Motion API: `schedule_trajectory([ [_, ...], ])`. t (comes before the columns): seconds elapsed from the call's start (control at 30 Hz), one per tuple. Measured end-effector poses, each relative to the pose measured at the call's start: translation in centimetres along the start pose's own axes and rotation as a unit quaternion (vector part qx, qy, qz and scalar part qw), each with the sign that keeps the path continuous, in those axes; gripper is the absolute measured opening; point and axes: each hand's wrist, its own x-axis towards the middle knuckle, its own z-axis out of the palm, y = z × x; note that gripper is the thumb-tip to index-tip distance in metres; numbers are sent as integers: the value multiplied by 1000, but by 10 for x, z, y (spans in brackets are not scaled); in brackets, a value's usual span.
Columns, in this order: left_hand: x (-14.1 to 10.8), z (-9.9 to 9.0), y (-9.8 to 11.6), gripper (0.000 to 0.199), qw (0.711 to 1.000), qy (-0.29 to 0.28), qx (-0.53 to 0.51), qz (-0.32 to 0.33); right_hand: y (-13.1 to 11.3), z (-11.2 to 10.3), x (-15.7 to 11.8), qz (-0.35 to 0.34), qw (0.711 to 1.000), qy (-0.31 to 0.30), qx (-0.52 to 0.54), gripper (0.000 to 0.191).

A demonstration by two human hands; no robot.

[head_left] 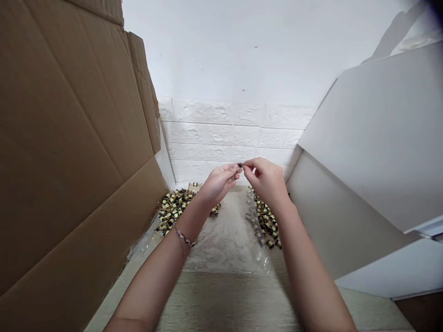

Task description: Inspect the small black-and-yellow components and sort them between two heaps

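Note:
Out in front, above the far end of the table, my left hand (224, 177) pinches a small wire coil (239, 166) with a black end and a yellowish body. My right hand (265, 175) meets it from the other side, thumb and forefinger closed at the coil's dark end. Whether they grip the coil itself or a thin lead on it is too small to tell. Behind my left forearm lies a pile of similar yellow-and-black coils (173, 205). Another heap of coils (266, 219) is beside my right wrist, partly under clear plastic.
A clear plastic bag (224, 249) lies flat on the pale wooden table (221, 299) between the piles. Tall cardboard (69, 138) walls off the left. White panels (374, 138) stand on the right, and a white brick-pattern wall (214, 133) closes the back.

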Motion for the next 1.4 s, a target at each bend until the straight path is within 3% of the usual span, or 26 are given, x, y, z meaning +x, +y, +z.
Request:
schedule_trajectory([
  [0.13,4,1,-3,17,990,55,105,78,0,1,0,-8,1000,-14,-22,17],
  [0.23,7,2,-5,19,962,112,198,154,-1,1,0,-3,999,-19,-31,18],
  [0.37,2,2,-5,20,871,179,390,239,-2,0,0,-2,999,-29,-38,18],
  [0.53,-6,5,-2,17,751,205,562,280,-2,-1,0,-7,999,-36,-35,19],
  [0.9,-8,4,-4,23,639,218,668,313,-3,-1,0,-5,998,-41,-50,18],
  [1.13,-9,2,-7,28,598,233,693,329,-5,-1,-1,-1,998,-29,-53,19],
  [1.4,-8,0,-9,28,614,225,680,331,-6,0,-2,-4,997,-36,-61,18],
])
